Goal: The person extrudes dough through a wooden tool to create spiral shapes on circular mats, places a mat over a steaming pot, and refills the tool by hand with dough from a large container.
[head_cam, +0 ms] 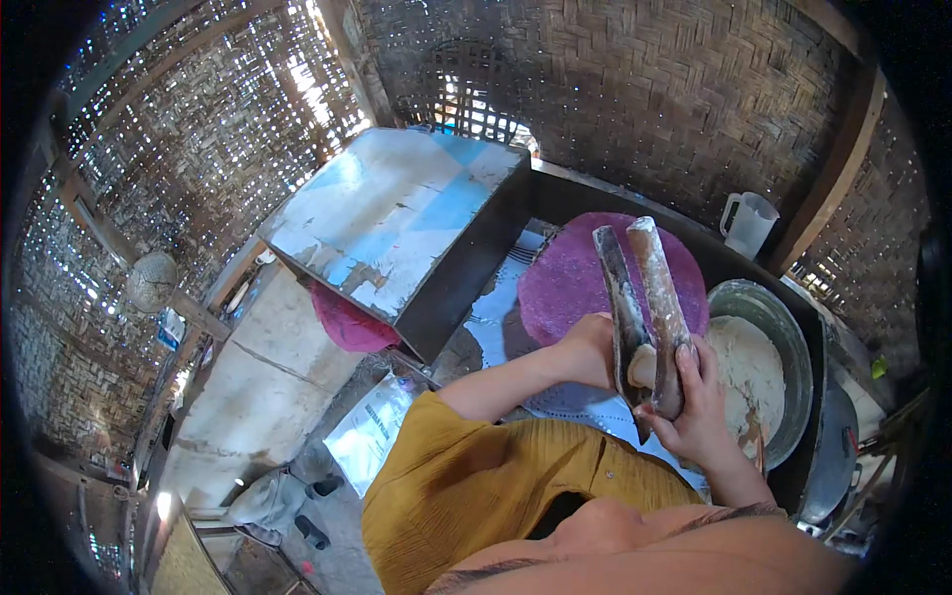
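My left hand (593, 351) grips a dark, trough-like wooden piece (619, 297), its fingers partly hidden behind it. In my right hand (695, 401) is a thick wooden bar (658, 282) with pale, floury marks. The two pieces stand side by side, tilted, with their upper ends apart. A pale lump, perhaps dough (643, 367), shows between them near my hands. Beneath lies a round purple sheet (565, 290). To the right of my right hand, a large metal basin (799, 372) holds a whitish dough-like mass (751, 357).
A box-like stand (387, 208) with a worn blue-and-white top is at the left; another pink-purple sheet (349, 320) pokes out under it. A clear plastic pitcher (751, 223) stands by the woven wall (632, 97). A printed plastic bag (372, 428) and dark sandals (316, 513) lie lower left.
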`<state>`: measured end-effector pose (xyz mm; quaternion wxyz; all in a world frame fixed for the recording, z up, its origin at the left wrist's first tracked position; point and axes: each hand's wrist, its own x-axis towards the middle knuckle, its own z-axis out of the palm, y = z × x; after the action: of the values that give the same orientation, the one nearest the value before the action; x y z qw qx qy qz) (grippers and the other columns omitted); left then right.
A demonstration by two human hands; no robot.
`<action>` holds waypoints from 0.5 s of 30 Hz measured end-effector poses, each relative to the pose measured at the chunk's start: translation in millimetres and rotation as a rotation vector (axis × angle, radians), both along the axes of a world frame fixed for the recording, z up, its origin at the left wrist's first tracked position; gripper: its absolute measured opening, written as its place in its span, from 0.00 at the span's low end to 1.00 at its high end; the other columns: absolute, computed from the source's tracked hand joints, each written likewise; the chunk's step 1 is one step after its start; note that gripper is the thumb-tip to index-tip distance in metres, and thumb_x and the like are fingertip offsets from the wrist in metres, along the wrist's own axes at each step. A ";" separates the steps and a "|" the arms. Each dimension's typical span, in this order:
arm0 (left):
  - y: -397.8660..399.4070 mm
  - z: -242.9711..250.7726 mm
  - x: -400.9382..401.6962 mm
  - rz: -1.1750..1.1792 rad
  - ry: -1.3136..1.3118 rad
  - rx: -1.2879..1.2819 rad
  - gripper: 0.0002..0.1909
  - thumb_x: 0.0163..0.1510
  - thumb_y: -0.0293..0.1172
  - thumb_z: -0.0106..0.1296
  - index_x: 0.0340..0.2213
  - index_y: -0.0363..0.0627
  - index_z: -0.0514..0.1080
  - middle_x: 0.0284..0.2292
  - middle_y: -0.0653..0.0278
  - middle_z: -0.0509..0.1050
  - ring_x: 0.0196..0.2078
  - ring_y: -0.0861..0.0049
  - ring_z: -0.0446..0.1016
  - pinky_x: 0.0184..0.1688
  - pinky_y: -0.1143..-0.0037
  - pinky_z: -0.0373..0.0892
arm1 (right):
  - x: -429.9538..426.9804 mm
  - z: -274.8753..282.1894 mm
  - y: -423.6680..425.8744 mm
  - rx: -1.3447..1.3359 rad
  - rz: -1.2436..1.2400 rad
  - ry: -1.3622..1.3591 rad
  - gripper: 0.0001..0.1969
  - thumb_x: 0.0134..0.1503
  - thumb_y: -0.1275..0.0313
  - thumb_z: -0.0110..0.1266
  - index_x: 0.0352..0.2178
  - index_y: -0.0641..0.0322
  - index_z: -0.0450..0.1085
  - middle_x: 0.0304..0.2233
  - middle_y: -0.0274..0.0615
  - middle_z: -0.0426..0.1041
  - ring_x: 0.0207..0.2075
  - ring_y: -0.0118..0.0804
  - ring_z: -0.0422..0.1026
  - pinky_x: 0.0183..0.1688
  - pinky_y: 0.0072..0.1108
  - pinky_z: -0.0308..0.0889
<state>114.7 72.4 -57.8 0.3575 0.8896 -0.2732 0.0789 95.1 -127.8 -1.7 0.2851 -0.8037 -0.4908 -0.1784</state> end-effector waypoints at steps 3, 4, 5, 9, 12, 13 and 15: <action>3.4 -5.3 1.1 0.038 -0.065 -0.082 0.27 0.32 0.42 0.58 0.37 0.48 0.67 0.36 0.61 0.70 0.40 0.68 0.68 0.43 0.74 0.63 | 7.3 5.1 5.0 -0.021 0.008 0.072 0.45 0.33 0.62 0.63 0.51 0.55 0.45 0.47 0.58 0.50 0.44 0.58 0.60 0.41 0.34 0.62; 6.2 -2.4 -0.4 0.083 -0.028 -0.057 0.27 0.30 0.40 0.60 0.37 0.47 0.67 0.35 0.61 0.70 0.39 0.70 0.68 0.43 0.74 0.63 | 11.8 7.5 6.1 -0.049 0.024 0.104 0.47 0.33 0.61 0.62 0.52 0.58 0.43 0.48 0.56 0.50 0.47 0.56 0.58 0.44 0.33 0.60; 9.8 1.2 -1.6 0.100 -0.030 -0.056 0.27 0.30 0.40 0.60 0.37 0.47 0.67 0.35 0.61 0.70 0.39 0.70 0.68 0.43 0.74 0.63 | 18.9 0.8 6.5 -0.048 0.041 0.102 0.47 0.33 0.61 0.62 0.52 0.58 0.43 0.48 0.56 0.50 0.47 0.56 0.58 0.44 0.33 0.60; 23.9 19.2 12.9 0.029 -0.002 -0.293 0.29 0.30 0.32 0.62 0.38 0.42 0.65 0.37 0.62 0.70 0.40 0.75 0.68 0.44 0.75 0.63 | 25.2 -18.2 -17.0 0.184 0.382 1.357 0.45 0.32 0.61 0.61 0.49 0.71 0.48 0.45 0.49 0.58 0.46 0.41 0.60 0.44 0.30 0.59; 72.0 33.8 17.0 -0.275 0.198 -0.444 0.38 0.30 0.30 0.62 0.45 0.39 0.58 0.43 0.59 0.64 0.48 0.73 0.60 0.51 0.75 0.55 | 19.1 -26.5 1.3 0.203 0.387 1.602 0.47 0.26 0.61 0.58 0.50 0.67 0.48 0.38 0.45 0.61 0.32 0.39 0.65 0.35 0.26 0.63; 96.1 54.5 23.0 -0.334 0.288 -0.347 0.40 0.31 0.31 0.61 0.47 0.39 0.56 0.46 0.59 0.61 0.51 0.74 0.56 0.53 0.74 0.51 | 19.2 -25.8 4.2 0.333 0.361 1.591 0.42 0.27 0.63 0.59 0.45 0.70 0.52 0.33 0.46 0.65 0.32 0.38 0.66 0.35 0.26 0.64; 140.5 50.6 48.8 0.148 -0.030 -0.293 0.34 0.41 0.42 0.54 0.48 0.39 0.56 0.48 0.54 0.59 0.53 0.69 0.54 0.54 0.71 0.50 | 15.9 -18.1 2.1 0.472 0.322 1.549 0.37 0.27 0.65 0.59 0.41 0.72 0.56 0.29 0.46 0.68 0.31 0.37 0.68 0.34 0.25 0.65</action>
<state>163.5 213.0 -7.2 0.4726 0.8443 -0.1978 0.1570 111.0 -125.7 -19.8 0.7262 -0.5379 -0.2140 0.3708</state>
